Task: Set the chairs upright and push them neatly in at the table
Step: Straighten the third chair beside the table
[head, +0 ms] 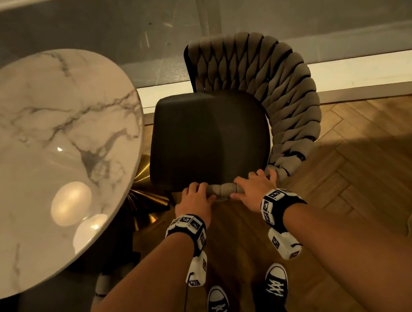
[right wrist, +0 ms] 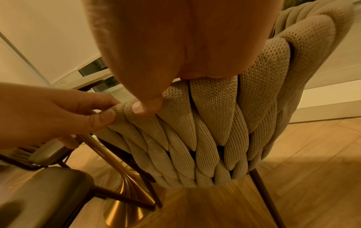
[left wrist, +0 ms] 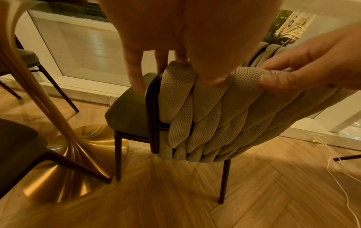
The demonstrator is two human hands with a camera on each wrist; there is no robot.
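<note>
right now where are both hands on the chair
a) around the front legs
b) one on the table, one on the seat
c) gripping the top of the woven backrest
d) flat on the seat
c: the left hand and right hand both curl over the top edge of the woven backrest of the upright chair.

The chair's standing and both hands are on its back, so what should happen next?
Probably turn it to face the table and push. The chair stands on its legs beside the table, not tucked under. The left hand and right hand grip its woven back.
</note>
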